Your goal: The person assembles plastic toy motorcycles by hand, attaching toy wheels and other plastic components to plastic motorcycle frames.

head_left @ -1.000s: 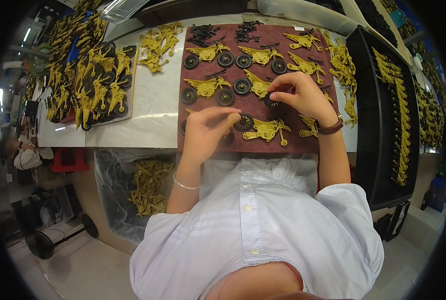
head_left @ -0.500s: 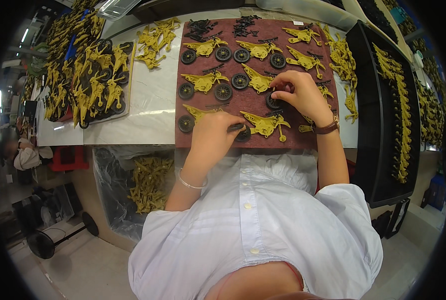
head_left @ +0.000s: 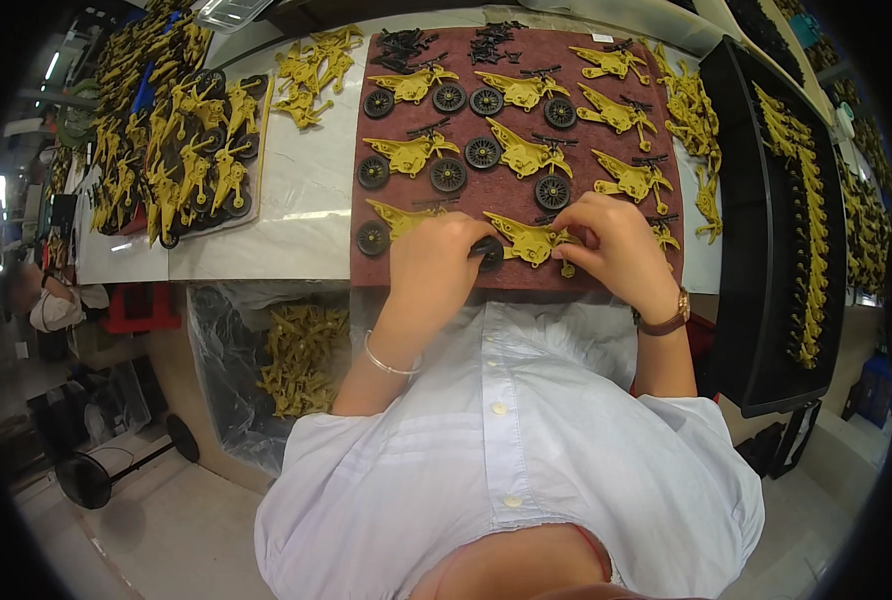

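My left hand (head_left: 434, 262) is closed over the front row, with a black toy wheel (head_left: 488, 252) at its fingertips. Beside it lies a yellow toy motorcycle body (head_left: 528, 242). My right hand (head_left: 616, 250) has its thumb and forefinger closed around the front fork end of that body; the fingertips partly hide the fork. Above, another yellow body (head_left: 522, 152) has a black spoked wheel (head_left: 552, 192) at its front and another wheel (head_left: 482, 152) at its rear. A further yellow body (head_left: 394, 216) is partly covered by my left hand.
Several yellow bodies lie in rows on a dark red mat (head_left: 361, 268), with piles of small black parts (head_left: 402, 48) at its far edge. Loose yellow parts (head_left: 688, 105) lie right of it, beside a black tray (head_left: 741, 250). A board of toy motorcycles (head_left: 201, 160) stands left.
My right hand has come down from the wheel of the second-row body to the front-row body's fork, leaving that wheel in plain view. My left hand stays almost in place with its wheel.
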Available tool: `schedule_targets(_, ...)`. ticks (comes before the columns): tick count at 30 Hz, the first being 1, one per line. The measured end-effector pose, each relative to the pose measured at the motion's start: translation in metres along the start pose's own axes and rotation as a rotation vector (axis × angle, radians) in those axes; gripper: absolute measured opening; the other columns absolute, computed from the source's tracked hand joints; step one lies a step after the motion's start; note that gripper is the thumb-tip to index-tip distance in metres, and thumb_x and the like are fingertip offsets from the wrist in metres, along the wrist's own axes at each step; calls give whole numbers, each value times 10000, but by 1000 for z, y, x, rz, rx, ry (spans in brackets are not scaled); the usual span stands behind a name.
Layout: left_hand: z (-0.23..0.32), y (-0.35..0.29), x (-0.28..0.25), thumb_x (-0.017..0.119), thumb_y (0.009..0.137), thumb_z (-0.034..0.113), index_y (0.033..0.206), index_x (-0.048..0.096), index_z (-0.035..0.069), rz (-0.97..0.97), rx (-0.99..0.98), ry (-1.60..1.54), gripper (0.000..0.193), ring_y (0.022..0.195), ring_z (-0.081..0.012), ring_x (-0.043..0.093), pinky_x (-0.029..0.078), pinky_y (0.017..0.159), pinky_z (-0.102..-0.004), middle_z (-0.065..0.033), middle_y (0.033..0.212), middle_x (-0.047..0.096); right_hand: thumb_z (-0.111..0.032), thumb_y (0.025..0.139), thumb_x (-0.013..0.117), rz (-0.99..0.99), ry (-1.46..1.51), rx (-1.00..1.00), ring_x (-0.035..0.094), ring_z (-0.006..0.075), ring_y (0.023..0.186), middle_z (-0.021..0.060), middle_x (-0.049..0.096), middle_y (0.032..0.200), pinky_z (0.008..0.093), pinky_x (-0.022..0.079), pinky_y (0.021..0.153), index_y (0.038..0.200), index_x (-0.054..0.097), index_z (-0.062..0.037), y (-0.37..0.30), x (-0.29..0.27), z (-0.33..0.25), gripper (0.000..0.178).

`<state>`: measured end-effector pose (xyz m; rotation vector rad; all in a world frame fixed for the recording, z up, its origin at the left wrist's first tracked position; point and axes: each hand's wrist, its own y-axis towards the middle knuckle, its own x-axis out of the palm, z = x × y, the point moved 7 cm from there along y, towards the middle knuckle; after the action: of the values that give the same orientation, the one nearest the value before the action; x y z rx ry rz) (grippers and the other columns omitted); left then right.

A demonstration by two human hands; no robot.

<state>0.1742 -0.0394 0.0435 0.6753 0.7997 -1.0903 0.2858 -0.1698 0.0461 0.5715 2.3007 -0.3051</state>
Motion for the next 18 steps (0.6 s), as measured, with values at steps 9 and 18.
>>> schedule_targets(9, -2, 1, 1, 665, 717, 46, 834, 704, 61, -11, 1, 0, 124, 766, -315, 641, 502, 663, -386, -114, 826, 675, -80, 683, 753, 104, -137, -83, 575, 221, 652, 66, 566, 764, 334, 459, 593, 880, 686, -68, -12, 23, 6, 208)
schedule_targets(18, 4, 4, 8, 660, 694, 43, 847, 710, 74, -9, 0, 59, 164, 788, -316, 646, 511, 681, -395, -111, 850, 682, -99, 697, 752, 119, -107, -92, 531, 214, 622, 66, 550, 758, 342, 431, 576, 886, 683, -61, -13, 23, 8, 205)
